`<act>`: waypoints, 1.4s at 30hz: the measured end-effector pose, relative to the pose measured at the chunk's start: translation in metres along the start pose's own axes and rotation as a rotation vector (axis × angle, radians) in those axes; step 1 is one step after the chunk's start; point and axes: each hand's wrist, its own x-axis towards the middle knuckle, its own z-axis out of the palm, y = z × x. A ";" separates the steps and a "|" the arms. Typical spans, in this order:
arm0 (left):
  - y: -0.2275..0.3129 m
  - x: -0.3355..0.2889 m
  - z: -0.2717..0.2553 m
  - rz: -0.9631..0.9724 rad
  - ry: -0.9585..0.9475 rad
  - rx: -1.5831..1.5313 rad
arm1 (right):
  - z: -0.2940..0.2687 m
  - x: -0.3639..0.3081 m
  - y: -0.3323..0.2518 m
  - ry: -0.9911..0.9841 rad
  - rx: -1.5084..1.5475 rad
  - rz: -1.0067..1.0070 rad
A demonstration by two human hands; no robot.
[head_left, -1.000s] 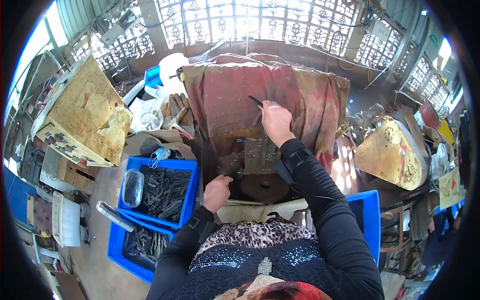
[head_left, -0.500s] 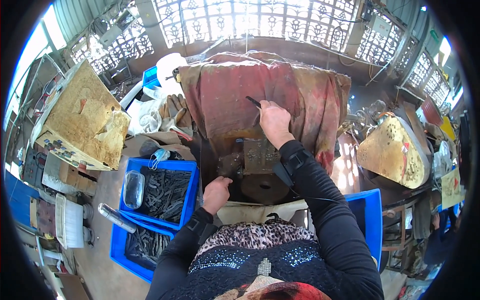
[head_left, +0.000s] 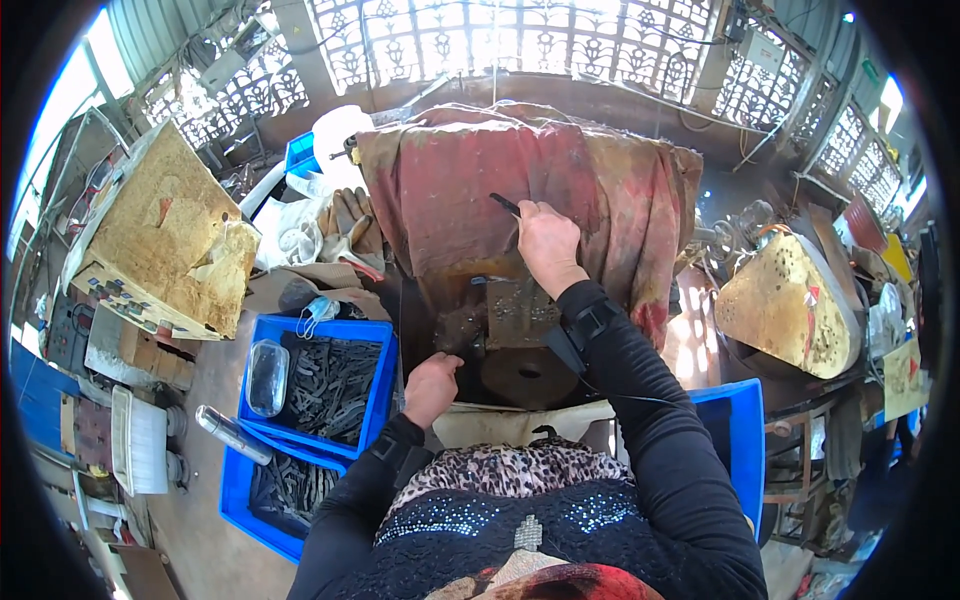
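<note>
A big red cloth (head_left: 460, 205) hangs in the middle, over something large. The right hand (head_left: 550, 243) is in front of the cloth, a bit right of its middle. Its fingers are pinched on a thin dark strip (head_left: 505, 204). The strip sticks out to the left of the fingers, with the cloth behind it. I cannot tell if the strip touches the cloth.

The left hand (head_left: 431, 388) is on the near side of the cloth, toward its left end. Its fingers are curled and point right. I cannot tell if they are shut on anything. Just right of that hand, below the cloth, lies a round, dark disc (head_left: 500, 375) with a hole in it. A plate (head_left: 515, 312) stands between the disc and the cloth.

Left of the cloth and nearer the person are two blue bins, a top bin (head_left: 383, 385) and a low bin (head_left: 234, 498). Both have lots of dark strips in them. A clear box (head_left: 267, 378) sits at the top bin's left side, and a shiny flask (head_left: 232, 434) lies by the low bin. Gloves (head_left: 352, 222) lie right beside the cloth's left edge. Another blue bin (head_left: 738, 425) is to the right, nearer the person than the cloth.
</note>
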 end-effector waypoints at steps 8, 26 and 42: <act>-0.002 0.000 0.000 0.004 0.010 -0.030 | -0.002 0.000 -0.002 0.003 -0.002 0.007; -0.002 -0.002 0.001 -0.022 0.032 0.025 | -0.001 0.001 -0.006 -0.025 -0.027 0.027; -0.007 -0.002 0.005 -0.004 0.075 -0.008 | -0.011 0.008 0.002 -0.142 -0.147 -0.058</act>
